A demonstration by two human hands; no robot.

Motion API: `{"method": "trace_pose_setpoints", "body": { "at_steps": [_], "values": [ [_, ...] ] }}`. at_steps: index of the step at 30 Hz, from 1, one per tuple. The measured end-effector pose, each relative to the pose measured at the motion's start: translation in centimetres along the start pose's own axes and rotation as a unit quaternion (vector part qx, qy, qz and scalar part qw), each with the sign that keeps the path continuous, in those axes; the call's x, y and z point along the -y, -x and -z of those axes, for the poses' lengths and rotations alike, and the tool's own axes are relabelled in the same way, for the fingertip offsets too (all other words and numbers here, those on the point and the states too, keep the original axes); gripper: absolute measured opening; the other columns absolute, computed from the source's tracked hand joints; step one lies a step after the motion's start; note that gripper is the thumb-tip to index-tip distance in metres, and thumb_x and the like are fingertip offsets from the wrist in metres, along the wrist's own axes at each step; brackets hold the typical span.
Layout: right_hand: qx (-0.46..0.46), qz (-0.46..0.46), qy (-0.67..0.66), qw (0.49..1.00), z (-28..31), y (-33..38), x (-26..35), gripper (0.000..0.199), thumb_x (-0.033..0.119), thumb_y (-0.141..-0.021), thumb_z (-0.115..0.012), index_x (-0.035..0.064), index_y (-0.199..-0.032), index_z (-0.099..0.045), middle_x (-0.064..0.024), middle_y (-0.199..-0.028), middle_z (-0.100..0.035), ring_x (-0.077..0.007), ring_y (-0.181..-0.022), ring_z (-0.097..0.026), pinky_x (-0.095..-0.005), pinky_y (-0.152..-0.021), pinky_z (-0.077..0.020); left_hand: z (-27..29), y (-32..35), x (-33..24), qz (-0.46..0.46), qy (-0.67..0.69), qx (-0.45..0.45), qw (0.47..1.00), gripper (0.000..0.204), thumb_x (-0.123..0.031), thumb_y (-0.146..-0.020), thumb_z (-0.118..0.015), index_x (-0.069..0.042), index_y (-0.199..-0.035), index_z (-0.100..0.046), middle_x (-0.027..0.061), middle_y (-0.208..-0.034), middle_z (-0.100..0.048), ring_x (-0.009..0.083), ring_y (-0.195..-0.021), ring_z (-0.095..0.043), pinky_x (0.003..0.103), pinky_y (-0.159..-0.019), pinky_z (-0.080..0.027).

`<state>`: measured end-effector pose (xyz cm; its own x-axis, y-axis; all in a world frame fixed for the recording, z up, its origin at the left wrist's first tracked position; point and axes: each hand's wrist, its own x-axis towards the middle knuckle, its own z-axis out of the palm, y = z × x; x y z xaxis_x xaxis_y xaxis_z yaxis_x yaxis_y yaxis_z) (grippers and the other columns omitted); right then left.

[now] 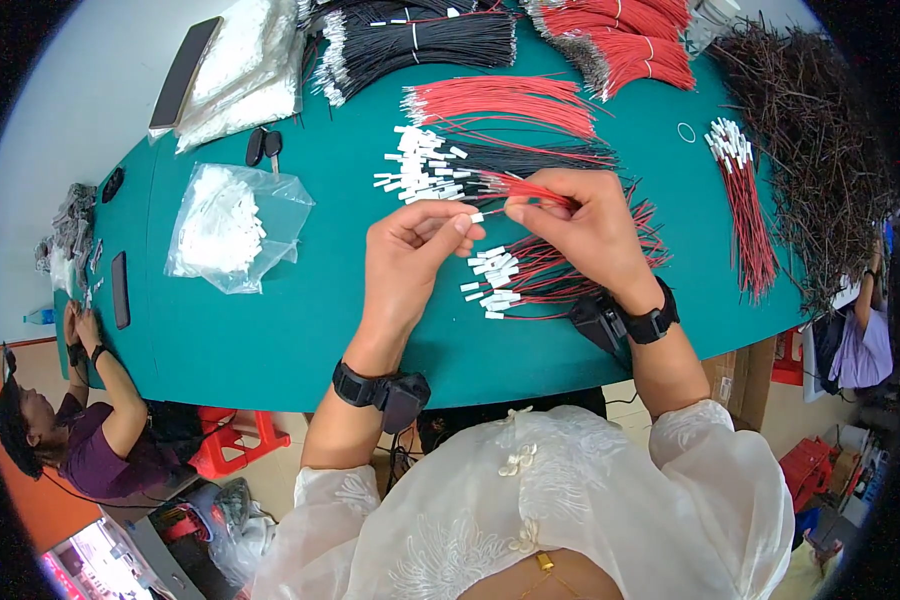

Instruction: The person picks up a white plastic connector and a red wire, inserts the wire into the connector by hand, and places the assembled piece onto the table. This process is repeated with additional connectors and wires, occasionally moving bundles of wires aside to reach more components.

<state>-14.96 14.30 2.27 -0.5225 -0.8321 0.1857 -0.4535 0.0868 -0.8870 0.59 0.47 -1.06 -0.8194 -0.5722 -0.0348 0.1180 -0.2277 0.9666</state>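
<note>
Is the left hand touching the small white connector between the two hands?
Touching. The head view shows the left hand pinching the small white connector between its thumb and forefinger tips, while the right hand holds the red wire.

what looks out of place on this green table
A car key and a dark phone lie among the wire work. At the far right a tangled heap of dark wires sprawls, unlike the tied red bundles.
</note>
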Motion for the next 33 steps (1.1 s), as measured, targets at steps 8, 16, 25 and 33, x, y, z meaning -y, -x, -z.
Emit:
{"method": "trace_pose_setpoints", "body": {
  "at_steps": [8, 16, 25, 33],
  "values": [
    [0.001, 0.009, 0.011, 1.0, -0.5, 0.0, 0.2, 0.011, 0.004, -0.08, -0.077, -0.0022, -0.086, -0.07, 0.0036, -0.059, -0.041, -0.0043, -0.056, -0.032, -0.0259, -0.048, -0.0264, -0.3, 0.2, 0.3, 0.031, 0.02, -0.016, 0.999, 0.015, -0.006, -0.093, -0.067, 0.003, -0.104, -0.07, 0.0124, -0.089, -0.073, 0.0146, -0.08, -0.07, 0.024, -0.07, -0.054],
    [0.01, 0.019, 0.021, 1.0, -0.3, 0.0, 0.4, 0.012, 0.006, -0.082, -0.076, -0.0027, -0.087, -0.07, 0.0003, -0.058, -0.042, -0.006, -0.054, -0.033, -0.0274, -0.048, -0.0271, -0.3, 0.0, 0.6, 0.053, 0.053, -0.014, 0.997, 0.015, -0.007, -0.093, -0.067, 0.004, -0.103, -0.069, 0.0142, -0.091, -0.073, 0.0139, -0.08, -0.069, 0.025, -0.07, -0.055],
    [-0.068, 0.103, 0.225, 0.967, 2.2, -0.9, -1.1, 0.011, 0.008, -0.094, -0.062, -0.0026, -0.094, -0.066, -0.0103, -0.069, -0.057, -0.0143, -0.058, -0.048, -0.0331, -0.053, -0.0375, -0.9, 0.5, 1.5, -0.141, -0.406, 0.02, 0.903, 0.01, -0.005, -0.081, -0.074, -0.003, -0.09, -0.07, 0.0078, -0.081, -0.069, 0.0223, -0.073, -0.065, 0.032, -0.065, -0.052],
    [0.003, 0.046, 0.094, 0.995, 1.1, -0.3, 1.2, 0.011, 0.009, -0.095, -0.061, -0.0019, -0.093, -0.062, -0.0098, -0.07, -0.056, -0.0107, -0.06, -0.047, -0.029, -0.053, -0.0367, 0.6, -0.6, 0.3, -0.166, -0.4, -0.045, 0.9, 0.013, -0.004, -0.075, -0.076, -0.005, -0.086, -0.071, 0.0087, -0.087, -0.065, 0.0274, -0.084, -0.062, 0.038, -0.071, -0.05]
  ]
}}
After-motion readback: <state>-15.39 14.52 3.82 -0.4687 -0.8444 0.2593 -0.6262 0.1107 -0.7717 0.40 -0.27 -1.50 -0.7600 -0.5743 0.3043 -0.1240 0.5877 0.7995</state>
